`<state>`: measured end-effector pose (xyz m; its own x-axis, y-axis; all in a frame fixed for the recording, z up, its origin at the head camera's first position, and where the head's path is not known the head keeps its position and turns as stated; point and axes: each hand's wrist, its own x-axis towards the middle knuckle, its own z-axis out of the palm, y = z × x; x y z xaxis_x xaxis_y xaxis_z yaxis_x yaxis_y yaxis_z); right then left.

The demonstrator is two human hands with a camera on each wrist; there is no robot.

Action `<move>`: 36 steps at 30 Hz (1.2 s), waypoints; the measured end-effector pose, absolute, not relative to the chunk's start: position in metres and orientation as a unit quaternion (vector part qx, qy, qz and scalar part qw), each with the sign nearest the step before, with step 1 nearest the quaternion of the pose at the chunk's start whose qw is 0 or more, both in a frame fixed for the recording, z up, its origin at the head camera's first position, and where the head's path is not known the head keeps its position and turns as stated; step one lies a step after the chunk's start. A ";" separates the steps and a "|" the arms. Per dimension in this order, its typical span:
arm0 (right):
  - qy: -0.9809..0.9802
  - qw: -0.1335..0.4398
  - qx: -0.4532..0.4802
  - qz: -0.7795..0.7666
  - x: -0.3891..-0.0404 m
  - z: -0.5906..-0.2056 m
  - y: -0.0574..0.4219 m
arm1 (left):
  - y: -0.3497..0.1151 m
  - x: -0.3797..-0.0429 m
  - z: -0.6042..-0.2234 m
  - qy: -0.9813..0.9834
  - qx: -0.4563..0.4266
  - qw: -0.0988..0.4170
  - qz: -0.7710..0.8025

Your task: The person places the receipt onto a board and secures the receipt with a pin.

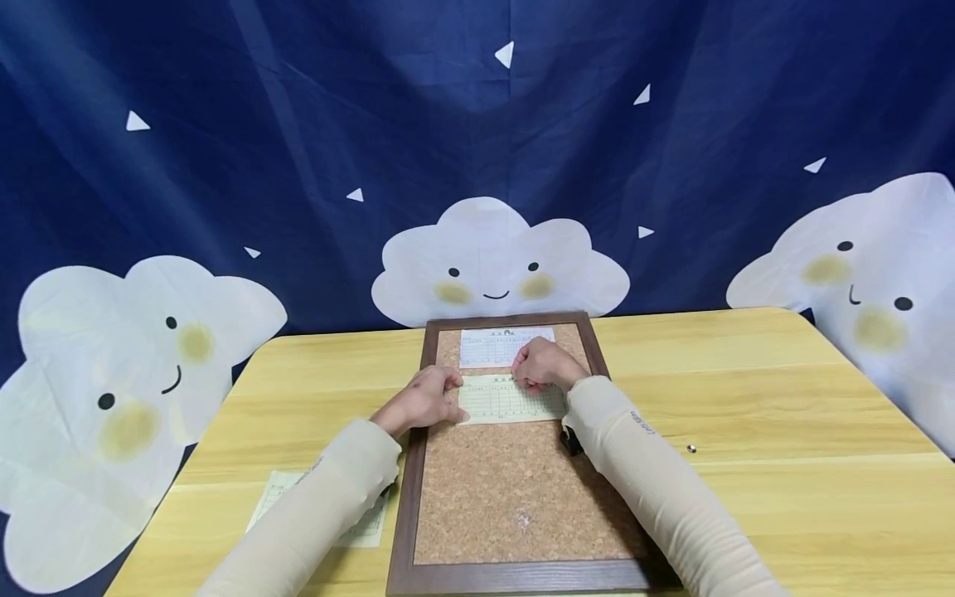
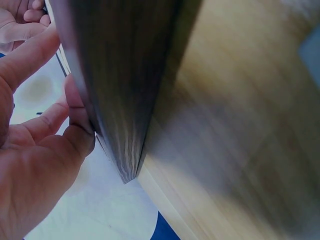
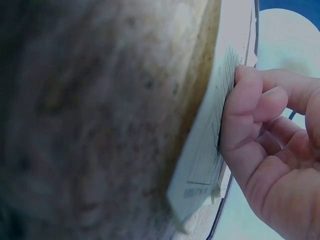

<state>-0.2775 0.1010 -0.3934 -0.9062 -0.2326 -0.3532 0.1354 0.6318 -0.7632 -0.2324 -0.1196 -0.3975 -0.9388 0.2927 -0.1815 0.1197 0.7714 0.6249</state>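
A cork board (image 1: pixel 507 489) in a dark brown frame lies on the table. Across it, below a white printed slip (image 1: pixel 481 352), is a pale green slip (image 1: pixel 485 402) with a printed grid. My left hand (image 1: pixel 427 400) rests at that slip's left edge, fingers above and thumb below, reaching over the frame (image 2: pixel 110 100). On the slip's upper right part, my right hand (image 1: pixel 548 365) presses with curled fingers. In the right wrist view the thumb tucks against the bent fingers (image 3: pixel 237 117); whatever may be under the fingertips is hidden. The slip's near corner (image 3: pixel 187 195) lifts off the cork.
More pale green slips (image 1: pixel 366 529) lie left of the board, partly under my left sleeve. A small shiny metal piece (image 1: pixel 691 448) is on the wooden table (image 1: pixel 783 398) to the right. A dark blue cloth (image 1: pixel 448 108) with clouds hangs behind the table.
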 end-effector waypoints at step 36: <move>0.868 0.246 -0.042 -0.428 -0.282 -0.389 0.101 | -0.119 -0.232 -0.398 0.929 0.114 0.137 0.324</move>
<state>-0.2818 0.1012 -0.3892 -0.8751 -0.2838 -0.3919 0.1384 0.6293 -0.7647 -0.2319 -0.1193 -0.3977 -0.9363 0.3004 -0.1818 0.1225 0.7647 0.6326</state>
